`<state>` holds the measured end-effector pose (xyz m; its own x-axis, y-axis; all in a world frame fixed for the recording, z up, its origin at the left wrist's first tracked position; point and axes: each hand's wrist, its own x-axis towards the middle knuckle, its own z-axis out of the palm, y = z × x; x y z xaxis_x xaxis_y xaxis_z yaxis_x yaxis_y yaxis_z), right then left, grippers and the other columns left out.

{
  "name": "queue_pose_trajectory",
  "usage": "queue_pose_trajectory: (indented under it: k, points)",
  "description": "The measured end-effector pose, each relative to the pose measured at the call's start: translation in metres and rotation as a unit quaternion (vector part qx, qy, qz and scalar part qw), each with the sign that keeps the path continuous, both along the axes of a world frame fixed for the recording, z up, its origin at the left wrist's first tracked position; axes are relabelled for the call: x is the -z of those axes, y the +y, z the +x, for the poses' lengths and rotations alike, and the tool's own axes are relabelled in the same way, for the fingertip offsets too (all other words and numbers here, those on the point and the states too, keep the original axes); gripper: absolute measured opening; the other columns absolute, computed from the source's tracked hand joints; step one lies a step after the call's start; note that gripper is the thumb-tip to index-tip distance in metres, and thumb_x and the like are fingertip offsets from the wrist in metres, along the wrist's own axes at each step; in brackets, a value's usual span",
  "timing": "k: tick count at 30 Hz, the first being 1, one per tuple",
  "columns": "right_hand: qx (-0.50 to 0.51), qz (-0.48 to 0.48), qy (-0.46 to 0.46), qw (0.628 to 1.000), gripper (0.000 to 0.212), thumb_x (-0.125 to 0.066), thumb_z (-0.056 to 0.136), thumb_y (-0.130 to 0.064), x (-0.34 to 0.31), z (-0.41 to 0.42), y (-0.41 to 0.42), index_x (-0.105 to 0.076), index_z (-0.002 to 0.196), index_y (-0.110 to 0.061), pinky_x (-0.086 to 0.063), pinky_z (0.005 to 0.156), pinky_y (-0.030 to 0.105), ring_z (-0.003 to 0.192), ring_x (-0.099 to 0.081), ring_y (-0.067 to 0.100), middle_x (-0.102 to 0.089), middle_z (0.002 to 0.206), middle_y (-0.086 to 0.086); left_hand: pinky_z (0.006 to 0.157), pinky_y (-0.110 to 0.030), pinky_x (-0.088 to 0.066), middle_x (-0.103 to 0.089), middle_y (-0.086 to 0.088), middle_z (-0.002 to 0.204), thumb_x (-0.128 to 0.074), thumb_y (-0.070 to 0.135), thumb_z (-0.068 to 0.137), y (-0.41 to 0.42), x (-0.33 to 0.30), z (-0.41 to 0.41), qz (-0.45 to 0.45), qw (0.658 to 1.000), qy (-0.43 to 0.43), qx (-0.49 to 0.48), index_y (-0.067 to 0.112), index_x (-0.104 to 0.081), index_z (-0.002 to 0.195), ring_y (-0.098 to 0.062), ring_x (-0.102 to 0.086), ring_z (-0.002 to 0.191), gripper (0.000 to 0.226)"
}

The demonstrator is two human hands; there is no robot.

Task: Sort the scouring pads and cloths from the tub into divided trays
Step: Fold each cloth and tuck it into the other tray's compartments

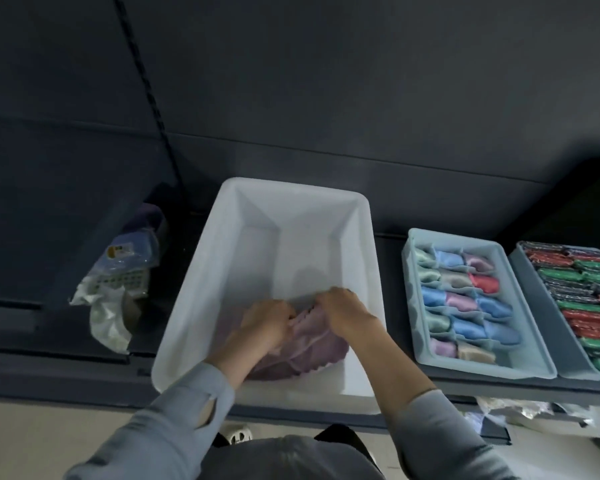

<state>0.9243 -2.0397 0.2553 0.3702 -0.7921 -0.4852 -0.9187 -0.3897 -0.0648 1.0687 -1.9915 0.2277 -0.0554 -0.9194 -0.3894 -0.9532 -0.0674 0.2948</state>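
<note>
A white tub [205,282] stands in front of me on a dark surface. At its near end lies a purple cloth [321,349] with a scalloped edge. Both hands are down inside the tub. My left hand [265,318] and my right hand [342,306] each pinch the cloth's upper edge, close together. To the right sits a light blue divided tray [534,355] with rolled cloths in blue, pink, red, green and beige in its cells. Further right, a grey tray [520,268] holds rows of red and green scouring pads [582,306].
Left of the tub lie a blue packet [129,252] and crumpled white plastic wrap [104,306]. A dark wall rises behind the surface. Below the right trays, more crumpled plastic [520,408] sits on a lower ledge.
</note>
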Motion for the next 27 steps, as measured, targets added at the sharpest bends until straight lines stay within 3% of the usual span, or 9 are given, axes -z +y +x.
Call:
queue_pose_trajectory:
  k: [4, 6, 8, 10, 13, 16, 21, 25, 27]
  points:
    - [0.058, 0.018, -0.066, 0.996, 0.036, -0.055, 0.084, -0.008, 0.005, -0.003, -0.001, -0.062, 0.119, -0.017, -0.045, 0.083, 0.029, 0.107, -0.06, 0.033, -0.061, 0.114, 0.012, 0.08, -0.021, -0.043, -0.072, 0.003, 0.11, -0.057, 0.023, 0.092, -0.005, -0.023, 0.025, -0.102, 0.986, 0.132, 0.006, 0.026, -0.073, 0.106, -0.018, -0.063, 0.106, 0.022]
    - [0.173, 0.04, -0.193, 0.965, 0.048, -0.045, 0.088, -0.002, -0.003, -0.008, -0.002, -0.048, 0.133, -0.018, -0.043, 0.079, 0.028, 0.102, -0.058, 0.031, -0.057, 0.117, 0.014, 0.08, -0.017, -0.043, -0.074, 0.007, 0.103, -0.058, 0.019, 0.091, -0.008, -0.042, 0.036, -0.137, 0.967, 0.213, -0.005, 0.025, -0.076, 0.1, -0.014, -0.065, 0.099, 0.021]
    - [0.333, 0.085, -0.359, 0.868, 0.044, -0.041, 0.095, -0.01, -0.015, -0.01, -0.002, -0.045, 0.137, -0.023, -0.046, 0.077, 0.031, 0.09, -0.056, 0.026, -0.058, 0.111, 0.013, 0.083, -0.023, -0.049, -0.073, 0.013, 0.097, -0.059, 0.021, 0.09, -0.011, -0.062, 0.044, -0.178, 0.94, 0.29, -0.023, 0.03, -0.075, 0.095, -0.01, -0.066, 0.091, 0.019]
    - [0.441, 0.156, -0.45, 0.76, 0.037, -0.046, 0.1, -0.039, -0.029, -0.008, 0.0, -0.052, 0.133, -0.022, -0.053, 0.085, 0.036, 0.093, -0.061, 0.025, -0.063, 0.111, 0.011, 0.079, -0.025, -0.052, -0.072, 0.015, 0.096, -0.059, 0.015, 0.093, -0.009, -0.084, 0.046, -0.203, 0.903, 0.377, -0.031, 0.032, -0.073, 0.093, -0.007, -0.066, 0.084, 0.022]
    - [0.439, 0.298, -0.565, 0.632, 0.068, -0.049, 0.086, -0.073, -0.046, -0.003, 0.0, -0.064, 0.122, -0.017, -0.051, 0.097, 0.043, 0.11, -0.065, 0.029, -0.069, 0.118, 0.011, 0.085, -0.018, -0.051, -0.07, 0.019, 0.105, -0.057, 0.005, 0.094, -0.004, -0.113, 0.043, -0.229, 0.863, 0.451, -0.007, 0.029, -0.072, 0.095, -0.004, -0.066, 0.098, 0.027]
    - [0.426, 0.268, -0.694, 0.514, 0.059, -0.074, 0.079, -0.048, -0.07, -0.004, -0.003, -0.065, 0.12, -0.006, -0.05, 0.096, 0.04, 0.109, -0.066, 0.029, -0.07, 0.116, 0.015, 0.085, -0.016, -0.049, -0.069, 0.024, 0.104, -0.058, 0.004, 0.093, -0.001, -0.118, 0.041, -0.209, 0.867, 0.451, 0.005, 0.033, -0.067, 0.096, -0.002, -0.066, 0.098, 0.029]
    - [0.304, 0.087, -0.712, 0.627, 0.022, -0.069, 0.088, -0.008, -0.11, -0.002, 0.002, -0.068, 0.108, -0.002, -0.056, 0.078, 0.034, 0.089, -0.07, 0.029, -0.073, 0.101, 0.018, 0.087, -0.024, -0.053, -0.071, 0.004, 0.108, -0.069, 0.016, 0.087, -0.003, -0.123, 0.029, -0.147, 0.81, 0.559, -0.095, 0.019, -0.058, 0.118, -0.01, -0.067, 0.101, 0.033]
    - [0.251, -0.014, -0.652, 0.715, 0.011, -0.068, 0.09, -0.013, -0.13, -0.001, 0.006, -0.076, 0.098, -0.014, -0.052, 0.072, 0.025, 0.082, -0.069, 0.014, -0.075, 0.091, 0.001, 0.069, -0.02, -0.053, -0.073, 0.005, 0.087, -0.059, -0.008, 0.084, -0.013, -0.137, 0.021, -0.201, 0.81, 0.537, -0.123, 0.016, -0.068, 0.1, -0.008, -0.067, 0.079, 0.031]
    - [0.244, -0.104, -0.577, 0.773, 0.026, -0.063, 0.091, -0.006, -0.135, -0.005, 0.003, -0.075, 0.087, -0.029, -0.049, 0.07, 0.021, 0.079, -0.066, 0.01, -0.072, 0.087, -0.006, 0.066, -0.022, -0.052, -0.072, 0.004, 0.082, -0.057, -0.009, 0.083, -0.016, -0.142, 0.019, -0.207, 0.808, 0.536, -0.131, 0.016, -0.069, 0.091, -0.008, -0.064, 0.075, 0.029]
